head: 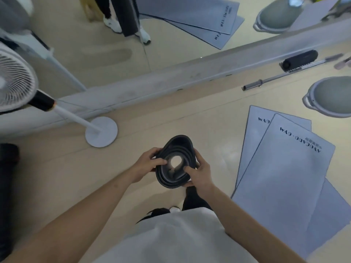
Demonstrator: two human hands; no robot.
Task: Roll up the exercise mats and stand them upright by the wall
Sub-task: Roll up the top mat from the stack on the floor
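Note:
A dark rolled-up exercise mat [175, 149] stands on end in front of me, seen from above so its spiral top and light hollow core show. My left hand [150, 162] grips its left rim with the thumb over the edge. My right hand [199, 172] holds the right rim, fingers curled onto the top. Two grey mats [284, 177] printed with gym lettering lie flat and overlapped on the floor to my right. The mirrored wall [114, 54] runs across the far side.
A white pedestal fan [17, 82] leans at the left with its round base [101, 132] near the wall ledge. A barbell bar [284, 75], a black roller [300, 60] and a grey balance dome [330, 97] lie at the right. A dark object [7, 179] stands at far left.

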